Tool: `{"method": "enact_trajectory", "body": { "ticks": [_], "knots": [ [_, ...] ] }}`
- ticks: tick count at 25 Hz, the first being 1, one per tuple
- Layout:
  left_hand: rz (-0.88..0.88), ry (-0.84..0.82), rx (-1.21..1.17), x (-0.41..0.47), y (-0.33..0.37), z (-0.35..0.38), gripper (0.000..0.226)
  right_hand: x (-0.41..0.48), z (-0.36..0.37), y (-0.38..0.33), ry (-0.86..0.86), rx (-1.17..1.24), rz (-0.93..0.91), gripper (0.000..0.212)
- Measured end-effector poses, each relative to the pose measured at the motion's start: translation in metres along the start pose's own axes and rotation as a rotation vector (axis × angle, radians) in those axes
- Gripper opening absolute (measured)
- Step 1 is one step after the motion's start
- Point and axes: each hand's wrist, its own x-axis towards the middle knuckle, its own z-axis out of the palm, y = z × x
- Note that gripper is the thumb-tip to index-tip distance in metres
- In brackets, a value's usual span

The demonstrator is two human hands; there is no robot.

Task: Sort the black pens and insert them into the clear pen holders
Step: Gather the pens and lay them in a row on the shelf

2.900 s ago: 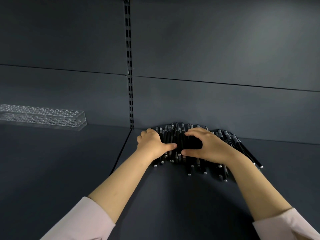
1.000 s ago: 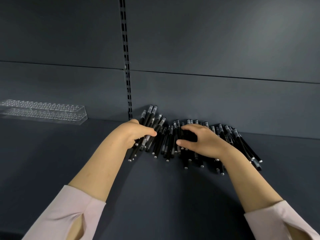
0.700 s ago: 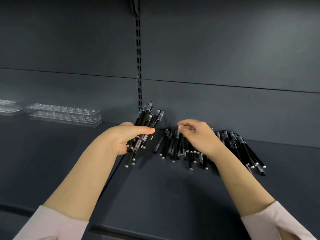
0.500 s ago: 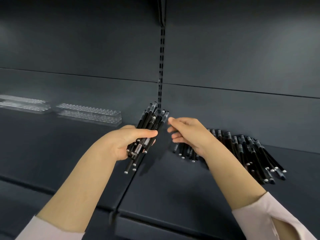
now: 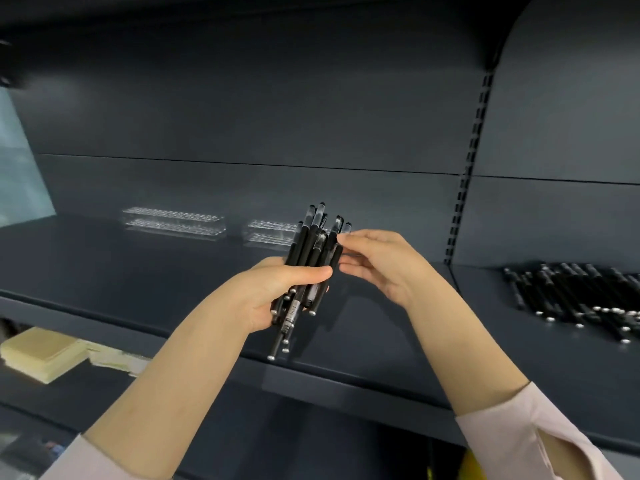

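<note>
- Pen bundle (image 5: 309, 251): black pens held up off the shelf (image 5: 121, 268), well left of the slotted upright (image 5: 468, 161). Caps point up, tilted a bit toward the upright; metal tips point down, ends uneven.
- L hand (image 5: 273, 296): wrapped round the bundle's lower half, thumb across the front, fingers curled behind. Firm grip.
- R hand (image 5: 384, 261): btwn bundle and upright. Fingertips (image 5: 343, 239) come together on the edge pen (image 5: 335, 256), on the bundle's upright-facing side, pinching it near its upper end.
- Loose pens (image 5: 575, 296): flat pile on the shelf, just right of the upright, metal tips toward the shelf's front edge.
- Clear holders, 2, on the shelf by the back panel, both left of the upright w/ rows of holes on top. Near holder (image 5: 268, 232) is partly hidden behind the bundle; far holder (image 5: 173, 221) sits further left, a gap btwn them.
- Yellow pads (image 5: 41, 355): on the lower shelf, far left of and below the upright.
- Sleeves: pale pink, at both forearms.
</note>
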Motion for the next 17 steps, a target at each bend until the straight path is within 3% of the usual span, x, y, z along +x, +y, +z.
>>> {"method": "enact_trajectory", "body": {
  "ticks": [5,11,17],
  "knots": [
    [0.014,-0.004,-0.032,0.009,0.014,-0.069,0.03,0.028,0.064,-0.01,0.051,0.072,-0.025,0.015],
    [0.046,0.081,-0.162,0.043,0.01,-0.139,0.015,0.092,0.119,-0.01,0.117,0.112,-0.072,0.009],
    [-0.003,0.139,-0.23,0.074,-0.004,-0.236,0.016,0.148,0.199,0.017,0.127,0.019,-0.01,0.015]
  ]
}}
